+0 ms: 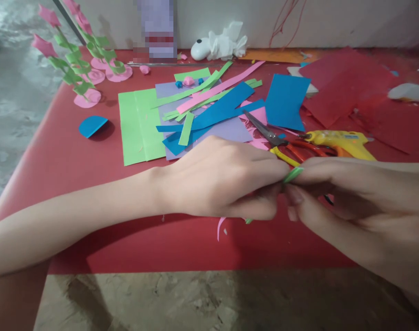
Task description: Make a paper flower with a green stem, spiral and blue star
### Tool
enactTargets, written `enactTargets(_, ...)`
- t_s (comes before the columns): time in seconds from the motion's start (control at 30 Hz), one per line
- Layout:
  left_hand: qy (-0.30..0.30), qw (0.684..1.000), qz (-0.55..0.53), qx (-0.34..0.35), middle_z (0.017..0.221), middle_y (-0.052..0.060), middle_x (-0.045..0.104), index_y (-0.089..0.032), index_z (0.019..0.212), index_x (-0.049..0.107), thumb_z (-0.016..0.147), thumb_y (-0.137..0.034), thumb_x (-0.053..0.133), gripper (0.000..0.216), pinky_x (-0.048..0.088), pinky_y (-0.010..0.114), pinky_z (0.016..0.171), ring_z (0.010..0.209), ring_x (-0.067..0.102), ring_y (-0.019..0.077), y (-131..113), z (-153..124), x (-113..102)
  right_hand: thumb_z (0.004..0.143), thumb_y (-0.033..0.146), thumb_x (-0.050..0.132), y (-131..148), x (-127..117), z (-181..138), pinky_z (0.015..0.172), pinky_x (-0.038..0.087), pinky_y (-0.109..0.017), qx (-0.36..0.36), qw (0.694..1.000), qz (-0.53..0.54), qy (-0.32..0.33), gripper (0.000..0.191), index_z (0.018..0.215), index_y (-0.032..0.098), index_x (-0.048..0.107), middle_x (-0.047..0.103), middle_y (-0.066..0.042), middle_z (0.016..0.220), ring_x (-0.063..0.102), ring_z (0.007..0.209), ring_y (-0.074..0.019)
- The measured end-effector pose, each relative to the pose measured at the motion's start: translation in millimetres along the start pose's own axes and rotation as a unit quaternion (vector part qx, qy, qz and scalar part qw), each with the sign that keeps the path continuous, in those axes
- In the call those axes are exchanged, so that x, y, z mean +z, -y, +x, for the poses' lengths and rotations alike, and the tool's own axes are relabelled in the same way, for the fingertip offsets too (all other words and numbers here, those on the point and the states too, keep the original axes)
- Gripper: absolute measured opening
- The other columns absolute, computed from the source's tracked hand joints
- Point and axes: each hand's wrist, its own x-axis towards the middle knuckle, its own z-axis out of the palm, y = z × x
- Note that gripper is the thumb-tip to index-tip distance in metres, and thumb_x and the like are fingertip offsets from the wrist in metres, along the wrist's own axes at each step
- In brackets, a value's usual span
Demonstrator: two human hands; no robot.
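Head: green strip [293, 174] in both grips [226, 179] [361, 207]

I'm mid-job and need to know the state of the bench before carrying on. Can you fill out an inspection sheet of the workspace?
Surface: red tabletop, small scraps near the front edge.
Job's things: narrow green paper piece, partly hidden by fingers.
Clutter: paper strips piled on a purple sheet; scissors, handles partly hidden; yellow glue gun beyond the right hand; red sheets at right.
Grips: left hand and right hand close together, pinching the green piece.
Cables: no power lead made out; thin red strands against the wall, type unclear.
Surroundings: pale wall behind; pink paper flowers with green stems at far left.
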Motion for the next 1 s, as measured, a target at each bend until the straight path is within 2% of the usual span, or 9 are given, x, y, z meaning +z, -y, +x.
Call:
enactTargets(0.13,-0.006,1.0,0.021,-0.003,0.053,-0.002,0.043,-0.019,0.059,0.043,0.079,-0.012,0.037,0.022,0.025,0.026,0.048,0.051,0.042,0.0103,1,0,3,0.081,0.02,0.05,-4,0,2,0.04,0.034,-0.014,0.0,0.998,0.04,0.04,0.015,0.066,0.021,0.048,0.052,0.007,0.053,0.044,0.044,-0.0008)
enactTargets(0.23,-0.036,0.999,0.04,0.007,0.052,-0.003,0.042,-0.02,0.061,0.045,0.08,-0.013,0.039,0.021,0.024,0.027,0.048,0.051,0.043,0.0102,1,-1,8,0.08,0.017,0.051,-7,1,4,0.04,0.034,-0.012,0.002,0.996,0.067,0.061,0.018,0.063,0.021,0.046,0.051,0.008,0.052,0.042,0.044,-0.0004)
enactTargets(0.33,-0.071,0.997,0.041,0.006,0.05,-0.003,0.04,-0.02,0.06,0.048,0.08,-0.013,0.041,0.022,0.023,0.029,0.05,0.05,0.043,0.011,-2,-3,11,0.08,0.018,0.051,-5,3,3,0.041,0.035,-0.014,0.026,0.995,0.083,0.057,0.019,0.061,0.021,0.046,0.049,0.008,0.05,0.044,0.045,-0.0016)
enactTargets(0.5,-0.093,0.995,0.021,-0.033,0.049,-0.002,0.039,-0.02,0.051,0.046,0.076,-0.009,0.042,0.027,0.024,0.03,0.051,0.051,0.043,0.0114,-11,-3,14,0.075,0.017,0.049,0,4,-4,0.042,0.037,-0.019,0.058,0.997,0.036,0.028,0.015,0.061,0.021,0.048,0.052,0.005,0.052,0.047,0.047,-0.0055)
enactTargets(0.63,-0.109,0.993,0.016,-0.043,0.048,-0.003,0.038,-0.02,0.053,0.047,0.072,-0.006,0.043,0.024,0.024,0.029,0.05,0.05,0.042,0.0116,-16,-2,15,0.074,0.019,0.047,0,8,-6,0.039,0.036,-0.021,0.062,0.998,0.014,0.022,0.018,0.056,0.021,0.047,0.043,0.003,0.048,0.049,0.047,-0.0073)
enactTargets(0.77,-0.124,0.991,0.024,-0.046,0.049,-0.003,0.038,-0.02,0.053,0.045,0.071,-0.005,0.042,0.024,0.024,0.03,0.05,0.05,0.041,0.0118,-18,-2,16,0.072,0.018,0.045,2,10,-1,0.036,0.034,-0.02,0.049,0.998,-0.011,0.024,0.02,0.052,0.02,0.046,0.046,0.002,0.048,0.044,0.043,-0.0064)
enactTargets(0.87,-0.131,0.99,0.039,-0.038,0.049,-0.003,0.038,-0.02,0.053,0.043,0.07,-0.007,0.041,0.022,0.022,0.03,0.05,0.049,0.039,0.0117,-18,-2,17,0.07,0.017,0.044,5,9,1,0.034,0.029,-0.019,0.033,0.999,-0.018,-0.001,0.022,0.049,0.02,0.045,0.04,0.003,0.043,0.035,0.04,-0.0045)
enactTargets(1.0,-0.128,0.99,0.053,-0.032,0.05,-0.003,0.039,-0.02,0.053,0.043,0.07,-0.008,0.039,0.021,0.022,0.031,0.051,0.05,0.04,0.0117,-17,-3,17,0.071,0.02,0.044,2,8,-2,0.035,0.031,-0.021,0.05,0.998,-0.033,0.018,0.022,0.05,0.02,0.051,0.044,0.002,0.045,0.04,0.041,-0.0059)
